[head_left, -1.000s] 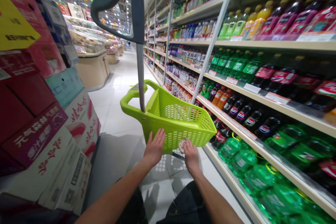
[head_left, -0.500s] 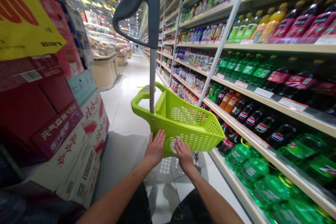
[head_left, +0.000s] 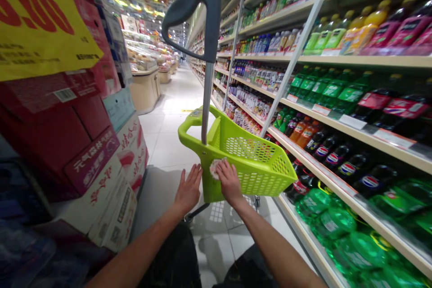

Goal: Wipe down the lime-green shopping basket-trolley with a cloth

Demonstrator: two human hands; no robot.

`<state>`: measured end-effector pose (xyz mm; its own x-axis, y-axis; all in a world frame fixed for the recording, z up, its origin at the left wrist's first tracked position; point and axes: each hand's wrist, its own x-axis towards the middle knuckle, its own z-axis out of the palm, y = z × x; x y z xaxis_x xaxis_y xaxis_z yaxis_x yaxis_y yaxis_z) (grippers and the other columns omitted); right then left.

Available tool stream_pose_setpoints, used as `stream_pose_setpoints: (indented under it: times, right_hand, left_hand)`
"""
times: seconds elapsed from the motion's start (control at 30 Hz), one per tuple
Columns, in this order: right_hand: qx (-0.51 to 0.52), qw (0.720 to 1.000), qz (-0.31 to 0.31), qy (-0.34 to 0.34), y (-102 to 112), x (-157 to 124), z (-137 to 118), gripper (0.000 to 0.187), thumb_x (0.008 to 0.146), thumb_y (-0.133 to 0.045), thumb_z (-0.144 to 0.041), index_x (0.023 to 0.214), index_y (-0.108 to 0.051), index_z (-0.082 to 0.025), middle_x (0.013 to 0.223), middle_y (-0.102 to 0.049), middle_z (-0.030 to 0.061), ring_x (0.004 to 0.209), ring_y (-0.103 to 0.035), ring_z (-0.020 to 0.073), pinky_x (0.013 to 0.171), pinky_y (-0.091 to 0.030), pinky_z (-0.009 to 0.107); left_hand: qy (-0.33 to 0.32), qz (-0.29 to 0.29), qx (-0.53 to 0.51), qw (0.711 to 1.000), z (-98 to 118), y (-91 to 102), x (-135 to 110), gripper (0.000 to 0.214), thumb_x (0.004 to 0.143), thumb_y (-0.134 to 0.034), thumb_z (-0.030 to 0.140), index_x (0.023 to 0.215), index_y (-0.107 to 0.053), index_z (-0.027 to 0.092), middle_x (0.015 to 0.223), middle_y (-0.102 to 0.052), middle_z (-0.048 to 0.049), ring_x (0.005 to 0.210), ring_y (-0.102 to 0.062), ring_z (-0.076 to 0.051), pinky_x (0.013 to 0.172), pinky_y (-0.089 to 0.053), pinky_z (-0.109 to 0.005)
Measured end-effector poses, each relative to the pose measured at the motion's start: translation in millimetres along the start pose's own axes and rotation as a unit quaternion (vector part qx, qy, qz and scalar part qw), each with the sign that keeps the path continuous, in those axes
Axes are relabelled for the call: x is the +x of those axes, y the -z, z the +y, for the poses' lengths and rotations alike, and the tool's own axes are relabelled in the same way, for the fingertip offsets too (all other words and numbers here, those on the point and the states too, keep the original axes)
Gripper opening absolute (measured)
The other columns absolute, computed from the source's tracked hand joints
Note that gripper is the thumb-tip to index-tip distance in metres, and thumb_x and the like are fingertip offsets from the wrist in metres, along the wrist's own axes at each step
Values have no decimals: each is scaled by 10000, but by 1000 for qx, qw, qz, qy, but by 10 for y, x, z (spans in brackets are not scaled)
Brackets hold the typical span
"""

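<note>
In front of me stands a lime-green shopping basket cart [head_left: 256, 173] with perforated sides. A metal pole [head_left: 208, 85] rises from it to a dark grey loop handle [head_left: 213, 31]. With my right hand [head_left: 230, 182] I press a crumpled whitish cloth [head_left: 214, 169] flat against the near side, just below the rim and right of the pole. My left hand [head_left: 189, 189] is beside the cart's left edge, fingers stretched out and holding nothing; I cannot tell if its fingertips touch the plastic. Part of a dark wheel leg [head_left: 197, 211] shows below.
Shelves of drink bottles [head_left: 347, 87] line the right side, with large green bottles [head_left: 340, 222] at the bottom. Stacked boxes [head_left: 111, 198] and a yellow price sign [head_left: 43, 22] stand close on my left. A tiled aisle [head_left: 168, 130] runs ahead past a wooden display counter [head_left: 145, 90].
My right hand has slid the cloth up and to the left along the cart's side. My left hand has moved from the panel to its left edge. The view has shifted slightly.
</note>
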<state>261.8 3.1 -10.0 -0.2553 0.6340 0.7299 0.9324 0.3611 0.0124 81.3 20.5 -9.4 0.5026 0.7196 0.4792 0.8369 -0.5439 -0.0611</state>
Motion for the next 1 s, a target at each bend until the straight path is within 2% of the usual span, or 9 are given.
stream_pose_setpoints:
  times: [0.13,0.3,0.37,0.47,0.57,0.63,0.8,0.9,1.0]
  right_hand:
    - [6,999,45,3,15,427,-176,346,847,-400,-111,1161,-530,-177,1285,-478,88,1298,-245,212,1020,-265,441]
    - [37,997,-26,60,-97,240,-281,299,820,-450,-106,1080,-578,-179,1217,-537,96,1247,-342,213,984,-317,434]
    - [47,999,5,16,-50,321,-295,316,817,-442,-101,1095,-571,-175,1232,-520,103,1263,-312,217,994,-304,434]
    - [51,994,65,-68,86,683,-294,364,820,-409,-101,1158,-532,-159,1275,-472,106,1272,-278,223,1019,-272,423]
    - [58,993,52,-88,178,941,-192,377,806,-407,-94,1158,-533,-141,1242,-495,109,1203,-361,222,1006,-296,390]
    - [57,992,37,-105,199,900,-42,377,790,-398,-76,1125,-558,-141,1200,-523,114,1141,-415,219,977,-327,382]
    - [46,980,46,-189,214,499,281,429,749,-337,-18,1035,-613,-178,1108,-568,104,1053,-478,210,906,-388,374]
    - [65,985,82,-139,289,653,182,436,761,-333,-27,1074,-591,-188,1114,-562,90,1056,-485,194,903,-415,350]
    - [66,982,172,-52,511,1304,-32,382,809,-349,-77,1108,-563,-180,1193,-508,89,1133,-436,198,936,-408,362]
  left_hand:
    - [25,7,-5,1000,-6,33,50,613,651,-386,112,1263,-403,83,1385,-327,-125,1299,-256,-231,1064,-144,-489]
    - [34,38,-15,999,-70,131,104,608,670,-387,132,1276,-377,75,1391,-315,-127,1304,-242,-230,1068,-133,-475]
    - [42,60,-21,997,-120,219,173,616,681,-386,142,1290,-347,60,1394,-303,-141,1308,-232,-235,1069,-110,-482]
    - [58,91,-28,994,-171,378,359,624,689,-396,160,1300,-323,49,1398,-287,-156,1316,-207,-243,1069,-75,-491]
    - [66,105,-26,992,-193,515,556,624,691,-399,168,1301,-325,58,1402,-282,-146,1316,-207,-245,1069,-52,-499]
    - [59,103,-19,993,-203,573,633,636,689,-394,162,1313,-311,74,1405,-281,-132,1313,-213,-248,1065,-40,-511]
    - [35,108,-24,993,-174,620,667,621,701,-392,166,1314,-323,94,1382,-337,-130,1301,-242,-265,1055,-19,-536]
    - [25,125,-42,991,-159,665,728,545,719,-393,163,1260,-412,102,1306,-449,-138,1256,-333,-263,1060,-21,-525]
    - [46,146,-50,987,-249,759,849,493,737,-394,168,1222,-451,110,1248,-510,-138,1213,-394,-254,1061,-32,-529]
